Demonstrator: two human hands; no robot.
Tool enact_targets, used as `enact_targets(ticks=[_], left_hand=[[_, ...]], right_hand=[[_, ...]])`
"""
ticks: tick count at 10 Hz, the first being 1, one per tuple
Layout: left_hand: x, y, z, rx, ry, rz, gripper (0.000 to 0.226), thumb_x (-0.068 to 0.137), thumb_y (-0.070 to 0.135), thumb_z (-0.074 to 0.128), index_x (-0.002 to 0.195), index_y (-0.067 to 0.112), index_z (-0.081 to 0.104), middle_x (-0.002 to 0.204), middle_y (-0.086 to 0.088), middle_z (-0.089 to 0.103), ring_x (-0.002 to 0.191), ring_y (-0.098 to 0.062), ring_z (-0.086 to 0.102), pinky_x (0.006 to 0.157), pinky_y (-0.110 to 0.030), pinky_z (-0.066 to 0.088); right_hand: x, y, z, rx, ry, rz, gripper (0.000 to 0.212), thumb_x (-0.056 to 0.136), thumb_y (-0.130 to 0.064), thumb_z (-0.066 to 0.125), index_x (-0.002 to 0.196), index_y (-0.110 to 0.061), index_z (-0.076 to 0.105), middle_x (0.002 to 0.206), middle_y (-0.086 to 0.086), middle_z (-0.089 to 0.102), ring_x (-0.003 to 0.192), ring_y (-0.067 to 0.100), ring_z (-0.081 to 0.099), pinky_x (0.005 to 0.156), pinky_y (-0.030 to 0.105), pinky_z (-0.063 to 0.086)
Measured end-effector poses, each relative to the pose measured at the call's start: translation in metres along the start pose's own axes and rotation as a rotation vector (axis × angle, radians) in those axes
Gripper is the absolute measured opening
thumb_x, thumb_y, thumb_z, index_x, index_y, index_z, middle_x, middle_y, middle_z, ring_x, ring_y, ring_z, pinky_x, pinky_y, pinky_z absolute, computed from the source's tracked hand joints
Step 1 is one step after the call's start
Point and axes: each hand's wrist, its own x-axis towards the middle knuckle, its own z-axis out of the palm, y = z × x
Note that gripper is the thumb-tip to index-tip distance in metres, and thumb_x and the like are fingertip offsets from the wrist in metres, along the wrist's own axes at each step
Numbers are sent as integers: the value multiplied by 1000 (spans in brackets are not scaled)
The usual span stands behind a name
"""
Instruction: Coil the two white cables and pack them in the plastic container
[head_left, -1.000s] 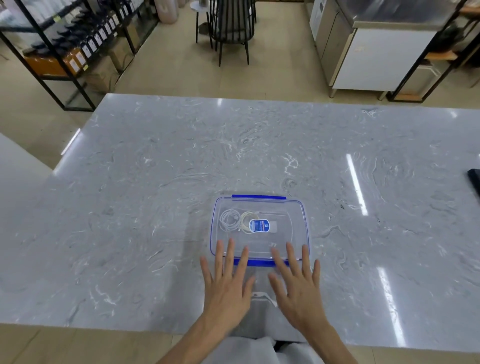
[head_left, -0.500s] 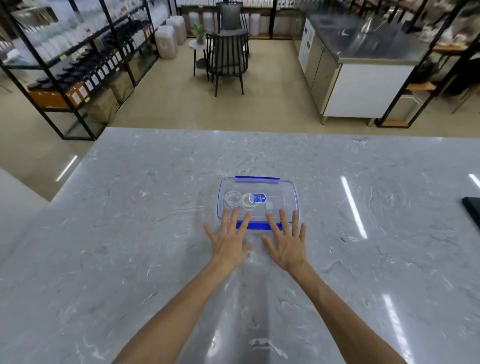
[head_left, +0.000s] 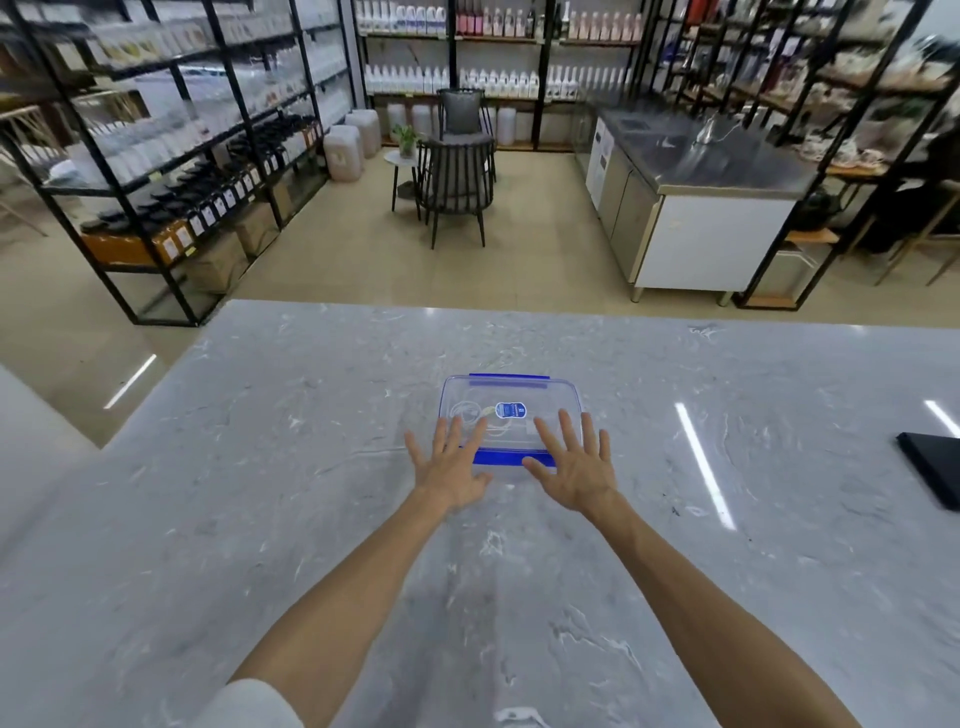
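Inside a storeroom lined with black metal shelves (head_left: 156, 156) full of bottles, with a dark chair (head_left: 457, 176) and a steel-topped counter (head_left: 701, 208) further back. In front, a wide grey marbled desk (head_left: 260, 519).

Reaches both bare arms straight forward over the desk, with a bit of white sleeve (head_left: 249, 706) at the bottom edge. Holds the left hand (head_left: 452, 462) flat and palm down, fingers straight and spread, fingertips over the near left part of the plastic container (head_left: 550, 400). Holds the right hand (head_left: 574, 467) the same way, thumb out, fingers fanned over the near right part. Grips nothing with either hand; hard to tell whether the fingertips press on the lid or only hover above it.

Near the middle of the desk, that container: clear, rectangular, blue-rimmed, lid on, with one blue clip (head_left: 511, 458) at the near side between the hands and another (head_left: 509, 378) at the far side. Inside, in the left half, the white cables (head_left: 470, 413) in loose coils, partly under an oval blue label (head_left: 510, 410). Well apart at the desk's right edge, a flat black object (head_left: 935, 467).
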Motion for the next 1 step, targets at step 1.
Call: enact_targets(ticks=[1], left_hand=[[-18, -13, 20, 19, 135, -37, 85, 89, 68, 34, 146, 43, -24, 161, -2, -26, 147, -28, -25, 103, -74, -16]], right_hand=[[-29, 1, 20, 2, 222, 6, 81, 88, -76, 23, 149, -41, -18, 161, 0, -23, 147, 34, -23, 118, 56, -11]])
